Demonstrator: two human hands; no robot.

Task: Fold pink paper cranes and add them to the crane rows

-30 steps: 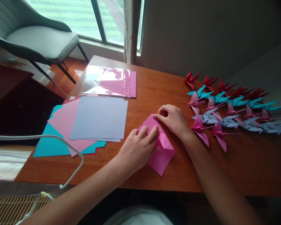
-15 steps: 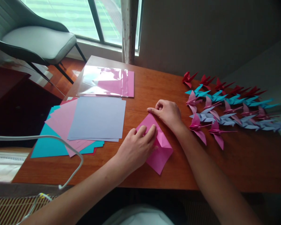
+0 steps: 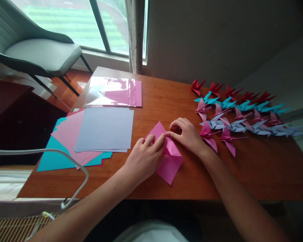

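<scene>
Head view: the pink paper (image 3: 170,164) looks light, thin and easily creased (probably best held by its edges). It lies beneath the left hand (image 3: 145,156), fingers bent over it, and beside the right hand (image 3: 188,136), thumb at its edge; whether either pinches it, I cannot tell. Beyond that hand stand paper birds (image 3: 244,106).

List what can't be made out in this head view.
Head view:
Part of the folded pink sheet: hidden by the left hand.
Part of the light pink sheets: under grey-blue sheets.
Chair back: cut off at the left edge.
Far-right pale-blue cranes: overlapping, too blurred to count.
</scene>
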